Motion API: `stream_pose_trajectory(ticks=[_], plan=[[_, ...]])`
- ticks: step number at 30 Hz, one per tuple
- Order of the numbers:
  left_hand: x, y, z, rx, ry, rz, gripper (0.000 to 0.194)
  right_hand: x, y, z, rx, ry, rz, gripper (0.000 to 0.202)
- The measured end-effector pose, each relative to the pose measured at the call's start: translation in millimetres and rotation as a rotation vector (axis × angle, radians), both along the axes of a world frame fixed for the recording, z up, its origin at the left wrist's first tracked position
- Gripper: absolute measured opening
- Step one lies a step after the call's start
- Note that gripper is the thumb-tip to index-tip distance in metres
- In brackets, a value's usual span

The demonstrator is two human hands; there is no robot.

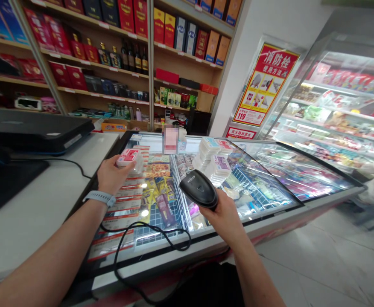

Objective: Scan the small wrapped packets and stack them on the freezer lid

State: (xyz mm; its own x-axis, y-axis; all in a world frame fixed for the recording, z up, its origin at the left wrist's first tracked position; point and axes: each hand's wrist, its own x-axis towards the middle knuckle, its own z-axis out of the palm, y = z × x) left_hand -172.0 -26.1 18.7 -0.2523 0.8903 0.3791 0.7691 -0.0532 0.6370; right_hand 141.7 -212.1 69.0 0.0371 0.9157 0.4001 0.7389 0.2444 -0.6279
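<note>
The left hand [112, 170] had its grip clamped on a red-labelled white pack [128, 157], which was at the left side of the chest freezer [270, 224], above its glass top; whether the pack touched the glass, I could not tell. A pale band [100, 198] circled the left wrist. The right hand [223, 213] had its grip closed round the handle of a black scanner [199, 189], whose rounded head was over the glass and pointed toward the left. Just beyond the scanner, white packs [220, 164] stood in stacks on the glass, their labels blue, red and purple. A black cable [115, 261] looped across the near part of the freezer and hung over its front edge. Under the glass showed a wire basket [181, 200] and bright packets [165, 209]. To the left, a white desk [62, 187] carried a black machine [74, 123]. Behind stood wooden shelves [187, 53] of boxes and bottles, with a red poster [267, 83] on the wall and a lit cabinet [340, 98] of goods at the right.
</note>
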Motion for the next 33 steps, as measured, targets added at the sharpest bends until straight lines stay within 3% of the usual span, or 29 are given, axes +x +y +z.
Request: stream_pose_trajectory(ticks=[4, 9, 11, 20, 26, 30, 33], plan=[[0.0, 4.4, -3.8, -0.075, -0.028, 0.016, 0.056, 1.4, -2.5, 1.1, -0.001, 0.009, -0.004, 0.01], [4.1, 4.7, -6.6, -0.127, -0.049, 0.031, 0.121, 5.8, -5.8, -0.8, -0.002, 0.016, -0.026, 0.01], [6.7, 4.5, -9.0, -0.152, -0.042, 0.004, 0.13, 7.5, -7.4, -0.9, 0.0, 0.019, -0.029, 0.01], [29.5, 5.8, -11.5, -0.124, 0.01, 0.025, 0.116, 12.8, -15.2, 3.3, 0.009, 0.04, -0.045, 0.01], [37.1, 2.0, -13.0, -0.127, 0.007, 0.042, 0.127, 16.6, -21.7, 3.9, 0.005, 0.047, -0.062, 0.01], [43.6, -8.5, -6.0, 0.026, 0.063, 0.097, 0.125, 23.3, -29.0, 2.8, 0.028, 0.076, -0.097, 0.012], [59.6, -21.8, 10.7, 0.237, 0.159, 0.053, 0.097, 31.7, -36.2, 2.1, 0.045, 0.109, -0.152, 0.01]])
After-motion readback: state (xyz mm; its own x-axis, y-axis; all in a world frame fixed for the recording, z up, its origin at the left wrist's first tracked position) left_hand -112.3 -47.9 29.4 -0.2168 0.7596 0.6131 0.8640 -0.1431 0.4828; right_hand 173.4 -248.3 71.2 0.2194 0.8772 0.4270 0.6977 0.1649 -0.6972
